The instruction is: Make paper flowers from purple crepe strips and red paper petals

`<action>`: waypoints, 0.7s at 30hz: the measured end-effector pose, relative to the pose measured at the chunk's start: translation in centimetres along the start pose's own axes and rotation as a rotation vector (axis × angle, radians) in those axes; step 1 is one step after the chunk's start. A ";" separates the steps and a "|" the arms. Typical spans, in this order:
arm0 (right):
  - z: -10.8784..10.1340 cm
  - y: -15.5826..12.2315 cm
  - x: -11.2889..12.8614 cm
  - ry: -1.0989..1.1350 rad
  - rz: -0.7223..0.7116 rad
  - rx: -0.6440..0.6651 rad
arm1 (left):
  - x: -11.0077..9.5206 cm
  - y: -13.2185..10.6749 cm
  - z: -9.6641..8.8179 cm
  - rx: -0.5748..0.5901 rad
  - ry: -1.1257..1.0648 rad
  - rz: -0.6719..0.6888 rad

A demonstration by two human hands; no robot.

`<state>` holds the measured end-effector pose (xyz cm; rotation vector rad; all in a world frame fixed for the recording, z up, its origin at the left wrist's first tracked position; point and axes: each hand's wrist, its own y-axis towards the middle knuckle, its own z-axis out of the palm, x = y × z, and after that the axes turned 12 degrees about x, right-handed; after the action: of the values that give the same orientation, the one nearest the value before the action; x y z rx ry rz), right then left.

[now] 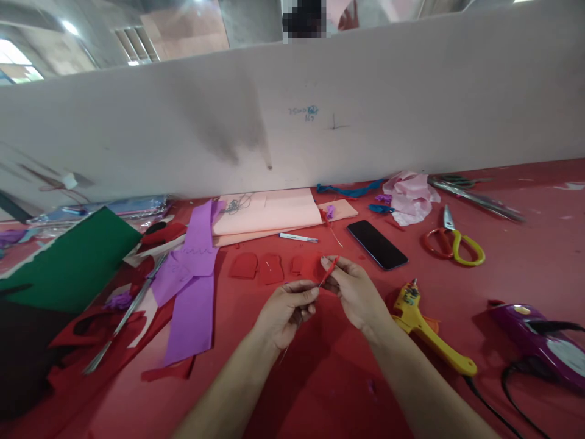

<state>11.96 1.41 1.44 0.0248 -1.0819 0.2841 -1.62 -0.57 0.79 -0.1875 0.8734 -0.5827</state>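
Note:
Low over the red table, my right hand (pixel 351 285) pinches a narrow, twisted red strip (pixel 329 270) between thumb and fingertips. Close beside it, my left hand (pixel 292 303) has its fingers closed on a thin wire or thread (pixel 284 355), whose tail hangs out below the palm. The wire seems to meet the lower end of the strip between the two hands; the exact join is too small to make out. Just beyond my hands lie several red cut pieces, among them a rounded one (pixel 243 266) and a squarish one (pixel 271 269).
At right lie a black phone (pixel 377 245), scissors (pixel 452 239), a yellow glue gun (pixel 423 329) and a purple corded device (pixel 542 341). Purple sheets (pixel 194 305), tweezers-like metal rods (pixel 123 317) and a green sheet (pixel 86 262) are left. A white partition (pixel 388 91) stands behind.

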 end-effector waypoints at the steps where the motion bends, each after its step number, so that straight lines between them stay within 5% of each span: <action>1: 0.0 0.0 0.0 0.002 0.003 0.000 | 0.0 0.0 0.0 -0.004 -0.003 0.001; 21: 0.0 -0.2 0.1 0.197 0.017 -0.002 | -0.4 -0.1 0.4 0.011 -0.027 0.077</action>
<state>12.02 1.29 1.61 -0.0141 -0.8872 0.2946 -1.52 -0.46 1.31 -0.1513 0.8476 -0.5120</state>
